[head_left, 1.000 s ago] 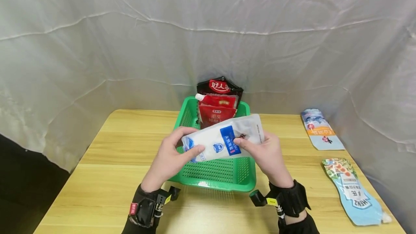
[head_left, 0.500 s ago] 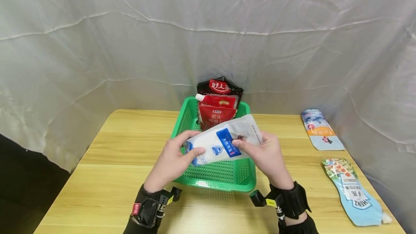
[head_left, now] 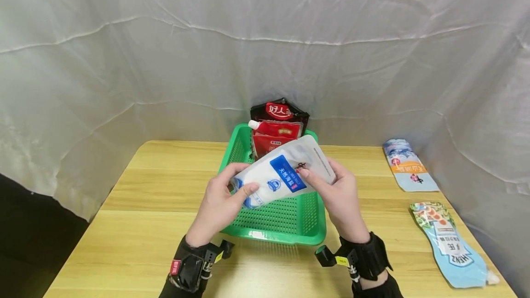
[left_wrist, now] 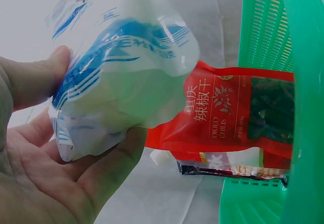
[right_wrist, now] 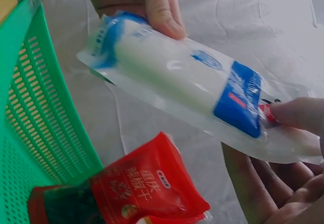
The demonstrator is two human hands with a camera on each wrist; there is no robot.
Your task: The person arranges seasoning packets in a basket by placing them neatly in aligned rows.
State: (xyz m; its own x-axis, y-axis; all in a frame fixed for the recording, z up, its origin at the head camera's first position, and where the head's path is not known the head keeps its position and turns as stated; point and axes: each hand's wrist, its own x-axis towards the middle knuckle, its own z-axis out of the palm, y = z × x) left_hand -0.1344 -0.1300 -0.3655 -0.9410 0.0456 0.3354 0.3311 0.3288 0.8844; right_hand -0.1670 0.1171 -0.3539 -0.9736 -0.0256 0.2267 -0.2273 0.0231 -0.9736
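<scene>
Glossy white pouch (head_left: 285, 176); perforated green basket (head_left: 308, 229)

Both hands hold a white pouch (head_left: 285, 174) tilted over a green basket (head_left: 273, 229) on the wooden bench (head_left: 136, 233): left hand (head_left: 217, 203) at its lower end, right hand (head_left: 341, 194) at its upper end. Two blue pouches (head_left: 410, 164) lie far right.

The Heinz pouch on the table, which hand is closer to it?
Right. The right hand grips the white bag over the basket, nearer the Heinz pouch; the left hand is farther.
</scene>
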